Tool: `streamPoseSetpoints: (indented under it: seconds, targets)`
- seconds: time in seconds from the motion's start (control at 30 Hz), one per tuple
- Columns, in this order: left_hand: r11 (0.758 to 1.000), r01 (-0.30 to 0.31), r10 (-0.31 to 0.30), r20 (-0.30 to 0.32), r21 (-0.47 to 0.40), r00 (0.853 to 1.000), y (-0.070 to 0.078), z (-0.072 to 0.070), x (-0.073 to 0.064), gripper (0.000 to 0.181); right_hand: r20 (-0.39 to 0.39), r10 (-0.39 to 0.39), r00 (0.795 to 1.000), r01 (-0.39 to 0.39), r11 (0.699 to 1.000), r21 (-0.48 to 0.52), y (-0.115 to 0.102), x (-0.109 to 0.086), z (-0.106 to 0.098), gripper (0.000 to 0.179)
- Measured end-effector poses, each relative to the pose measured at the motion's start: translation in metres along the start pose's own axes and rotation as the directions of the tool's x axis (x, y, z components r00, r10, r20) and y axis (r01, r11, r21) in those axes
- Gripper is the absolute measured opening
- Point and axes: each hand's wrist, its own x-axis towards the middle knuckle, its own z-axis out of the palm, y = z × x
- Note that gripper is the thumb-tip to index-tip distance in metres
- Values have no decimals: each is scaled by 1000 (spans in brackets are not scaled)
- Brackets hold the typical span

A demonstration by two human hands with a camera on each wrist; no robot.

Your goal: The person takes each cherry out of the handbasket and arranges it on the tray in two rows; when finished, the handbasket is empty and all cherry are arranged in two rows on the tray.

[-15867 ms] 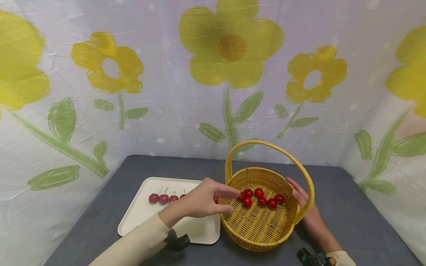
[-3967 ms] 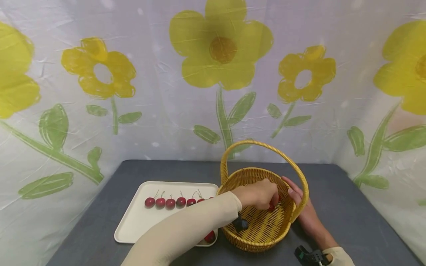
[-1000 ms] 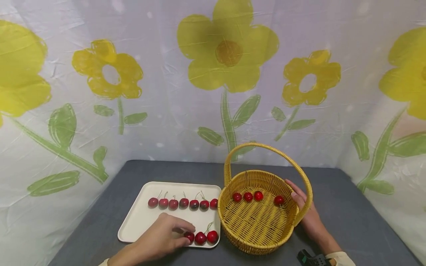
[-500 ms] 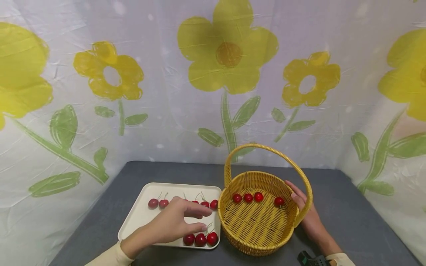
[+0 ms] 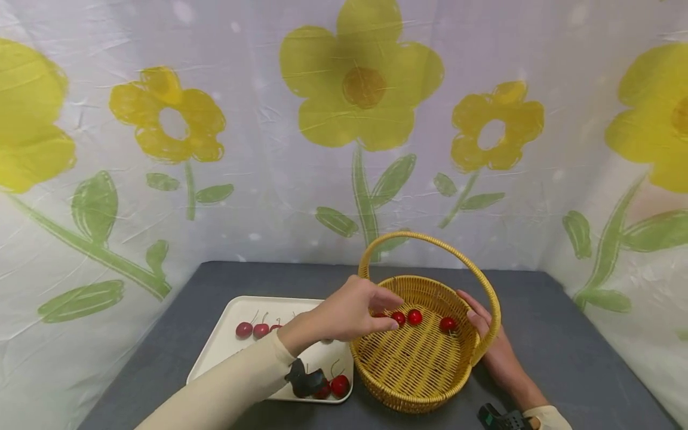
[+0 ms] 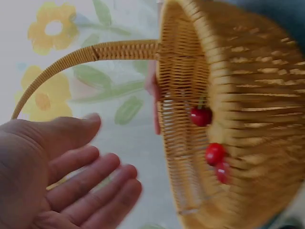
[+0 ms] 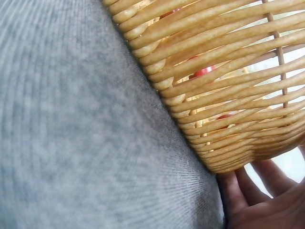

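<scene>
My left hand [image 5: 349, 307] reaches over the left rim of the yellow wicker basket [image 5: 414, 388]; its thumb and fingers are apart, with nothing between them. In the left wrist view its fingers [image 6: 90, 188] point toward the basket's opening. Inside the basket, red cherries [image 5: 414, 316] lie in a short row under and beside that hand, and a single stemmed cherry [image 5: 448, 324] lies to the right. My right hand [image 5: 500, 349] rests against the basket's outer right side, fingers [image 7: 271, 174] spread along the weave in the right wrist view.
A cream tray [image 5: 215, 358] stands left of the basket. It carries a far row of stemmed cherries [image 5: 244, 330], partly behind my left arm, and a near-edge group with a cherry [image 5: 340, 386] partly behind the black wrist strap [image 5: 305, 379]. The basket's tall handle [image 5: 430, 239] arches above.
Several cherries have left the basket, and a second row has appeared at the tray's near edge. My left hand let go of a cherry there and moved right to the basket. The right hand stayed.
</scene>
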Motion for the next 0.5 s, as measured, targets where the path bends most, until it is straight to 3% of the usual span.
streamPoseSetpoints:
  seconds: [0.1, 0.23, 0.4, 0.5]
  targets:
    - [995, -6, 5, 13, 95, 1000, 7, 2, 21, 36, 0, 8, 1000, -8, 1000, 5, -1, 1, 0, 54]
    - [972, -6, -8, 58, 236, 998, 11, 5, 49, 30, -10, 12, 1000, -12, 1000, -5, -1, 1, 0, 54]
    - [933, 7, -58, 131, 360, 990, 10, 11, 75, 19, -16, 11, 1000, -12, 1000, -20, 0, 2, 0, 54]
    - [897, 31, -110, 154, 441, 982, 9, 16, 86, 9, -14, 6, 1000, -6, 1000, -27, 1, 1, -1, 52]
